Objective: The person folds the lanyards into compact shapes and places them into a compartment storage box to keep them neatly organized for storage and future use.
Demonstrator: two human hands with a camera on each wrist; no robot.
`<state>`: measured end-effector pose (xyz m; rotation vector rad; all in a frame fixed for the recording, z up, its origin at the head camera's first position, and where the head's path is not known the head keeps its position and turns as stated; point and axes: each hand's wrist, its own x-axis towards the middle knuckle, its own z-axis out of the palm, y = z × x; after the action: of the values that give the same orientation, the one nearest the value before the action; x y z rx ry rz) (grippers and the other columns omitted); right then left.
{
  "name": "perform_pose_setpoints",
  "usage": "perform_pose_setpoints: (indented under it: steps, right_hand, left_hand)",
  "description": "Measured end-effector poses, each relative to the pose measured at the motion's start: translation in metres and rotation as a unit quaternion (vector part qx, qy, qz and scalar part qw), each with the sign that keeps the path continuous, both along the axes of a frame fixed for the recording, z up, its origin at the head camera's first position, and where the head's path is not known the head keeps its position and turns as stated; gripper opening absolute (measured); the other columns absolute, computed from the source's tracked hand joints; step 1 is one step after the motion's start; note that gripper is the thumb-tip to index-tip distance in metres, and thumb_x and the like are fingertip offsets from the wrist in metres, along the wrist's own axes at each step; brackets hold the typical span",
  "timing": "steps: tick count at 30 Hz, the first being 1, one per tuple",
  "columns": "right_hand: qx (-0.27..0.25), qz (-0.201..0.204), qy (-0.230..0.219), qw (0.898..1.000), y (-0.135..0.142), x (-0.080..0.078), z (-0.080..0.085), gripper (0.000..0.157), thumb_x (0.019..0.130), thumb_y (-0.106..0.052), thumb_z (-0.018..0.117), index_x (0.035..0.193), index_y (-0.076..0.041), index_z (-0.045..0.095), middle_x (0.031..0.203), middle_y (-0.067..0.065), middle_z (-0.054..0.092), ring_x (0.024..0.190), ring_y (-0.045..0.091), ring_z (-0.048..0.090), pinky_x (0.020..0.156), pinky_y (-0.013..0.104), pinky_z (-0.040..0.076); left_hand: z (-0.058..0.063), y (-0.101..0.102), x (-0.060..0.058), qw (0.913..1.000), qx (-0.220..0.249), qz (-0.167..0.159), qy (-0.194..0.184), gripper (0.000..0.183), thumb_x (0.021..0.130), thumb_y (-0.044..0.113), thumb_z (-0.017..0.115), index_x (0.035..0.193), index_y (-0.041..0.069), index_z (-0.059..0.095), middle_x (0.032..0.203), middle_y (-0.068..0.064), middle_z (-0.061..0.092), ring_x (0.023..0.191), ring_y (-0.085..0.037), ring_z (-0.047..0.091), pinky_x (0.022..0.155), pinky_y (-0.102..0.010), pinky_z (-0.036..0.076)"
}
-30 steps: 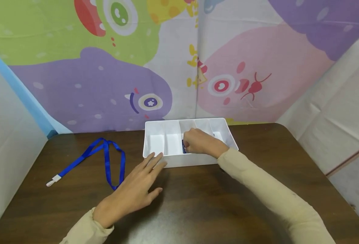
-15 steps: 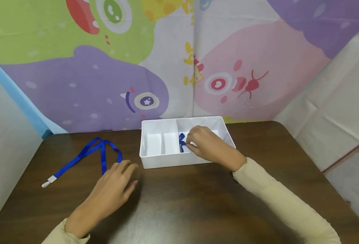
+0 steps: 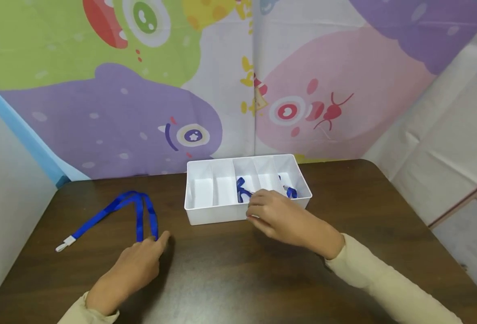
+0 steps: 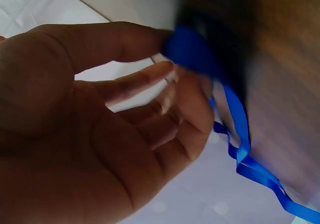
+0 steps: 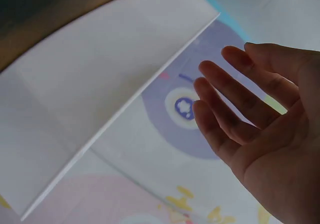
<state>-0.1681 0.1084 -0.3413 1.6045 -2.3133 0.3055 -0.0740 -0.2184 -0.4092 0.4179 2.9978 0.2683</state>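
Observation:
A blue lanyard point(image 3: 94, 222) lies looped on the table's left side, its white clip point(image 3: 66, 243) pointing left. At the loop's near end is my left hand point(image 3: 131, 267). The left wrist view shows thumb and forefinger pinching the blue strap point(image 4: 239, 116). My right hand point(image 3: 281, 218) hovers by the front wall of a white divided box point(image 3: 216, 215), fingers loosely bent and holding nothing. A folded blue strap point(image 3: 240, 192) sits in the box's middle compartment. Another blue strap point(image 3: 291, 192) shows in the rightmost compartment, partly hidden by the front wall.
The brown table point(image 3: 222, 279) has a patterned cloth point(image 3: 149, 117) hanging behind it. Pale fabric walls point(image 3: 437, 148) stand at both sides. The box is close to the back edge, its two left compartments showing bare white floors.
My right hand has drawn out of the middle compartment toward me, letting go of the blue strap there. The left hand has left the box's front and taken hold of the lanyard on the table.

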Motion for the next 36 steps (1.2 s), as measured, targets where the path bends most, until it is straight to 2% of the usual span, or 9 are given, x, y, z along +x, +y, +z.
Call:
perform_pose_setpoints:
  steps: [6,12,18,20,22,26,29,32,36]
  right_hand:
    - [-0.004,0.027,-0.01,1.0,-0.003,0.022,-0.003,0.005,0.093,-0.013,0.069,0.093,-0.009,0.072,0.087,-0.001,0.065,0.085,0.014,0.061,0.08,0.028,0.053]
    - [-0.016,0.022,-0.028,0.999,-0.014,0.034,-0.001,0.02,0.096,-0.021,0.066,0.111,-0.009,0.069,0.099,-0.001,0.068,0.097,0.016,0.062,0.092,0.033,0.05]
    - [-0.064,0.01,-0.223,0.973,-0.032,0.033,-0.002,0.035,0.106,-0.033,0.049,0.13,-0.011,0.061,0.124,-0.004,0.064,0.12,0.008,0.056,0.104,0.03,0.044]
    - [-0.086,0.022,-0.317,0.944,-0.04,0.033,-0.004,0.036,0.108,-0.032,0.043,0.131,-0.012,0.061,0.127,-0.005,0.063,0.121,0.005,0.055,0.105,0.028,0.044]
    - [-0.11,0.052,-0.429,0.895,-0.048,0.033,-0.006,0.039,0.11,-0.031,0.037,0.128,-0.008,0.062,0.124,-0.002,0.065,0.118,0.007,0.058,0.105,0.03,0.044]
    - [-0.147,0.149,-0.65,0.73,-0.058,0.038,-0.009,0.059,0.111,-0.04,0.023,0.122,0.008,0.056,0.119,0.007,0.062,0.117,0.013,0.057,0.11,0.033,0.039]
    - [-0.147,0.208,-0.719,0.647,-0.06,0.044,-0.007,0.069,0.11,-0.044,0.02,0.113,0.018,0.051,0.102,0.012,0.063,0.103,0.016,0.062,0.101,0.034,0.045]
    - [-0.165,0.226,-0.733,0.62,-0.054,0.045,0.0,0.061,0.111,-0.034,0.028,0.101,0.021,0.051,0.072,0.008,0.058,0.07,0.015,0.062,0.078,0.032,0.054]
    - [-0.197,0.168,-0.733,0.629,-0.04,0.04,0.01,0.05,0.11,-0.025,0.035,0.089,0.017,0.05,0.055,-0.005,0.037,0.043,0.01,0.036,0.046,0.023,0.04]
  left_hand:
    - [0.01,0.008,0.009,0.9991,0.012,-0.037,-0.016,0.055,0.078,-0.013,0.066,0.131,0.0,0.055,0.091,-0.014,0.068,0.059,-0.018,0.055,0.043,-0.029,0.037]
    - [0.034,0.027,0.022,0.9882,0.068,-0.124,0.058,0.042,0.078,-0.005,0.073,0.117,0.004,0.061,0.097,-0.009,0.063,0.062,-0.011,0.055,0.05,-0.027,0.045]
    - [0.064,0.055,0.036,0.9509,0.217,-0.191,0.112,0.031,0.083,-0.005,0.064,0.106,0.016,0.06,0.099,0.011,0.053,0.07,0.002,0.048,0.058,-0.015,0.045]
    - [0.073,0.061,0.038,0.9343,0.272,-0.203,0.107,0.033,0.086,-0.005,0.061,0.107,0.019,0.061,0.1,0.013,0.052,0.075,0.002,0.049,0.062,-0.014,0.046]
    - [0.081,0.067,0.039,0.9141,0.325,-0.216,0.109,0.036,0.086,-0.007,0.06,0.11,0.019,0.061,0.099,0.013,0.053,0.078,0.0,0.05,0.062,-0.015,0.047]
    - [0.097,0.073,0.034,0.8686,0.423,-0.228,0.122,0.034,0.088,-0.012,0.06,0.108,0.015,0.062,0.091,0.006,0.056,0.072,-0.003,0.052,0.056,-0.017,0.047]
    - [0.109,0.07,0.03,0.8457,0.467,-0.223,0.132,0.033,0.088,-0.015,0.06,0.105,0.012,0.063,0.089,0.003,0.059,0.069,-0.005,0.056,0.056,-0.019,0.05]
    - [0.118,0.062,0.027,0.8324,0.488,-0.216,0.15,0.035,0.086,-0.019,0.058,0.105,0.01,0.064,0.089,0.0,0.06,0.072,-0.009,0.058,0.057,-0.022,0.051]
    - [0.125,0.047,0.027,0.8349,0.483,-0.193,0.179,0.039,0.083,-0.023,0.059,0.105,0.008,0.065,0.09,-0.001,0.062,0.075,-0.011,0.056,0.06,-0.024,0.048]
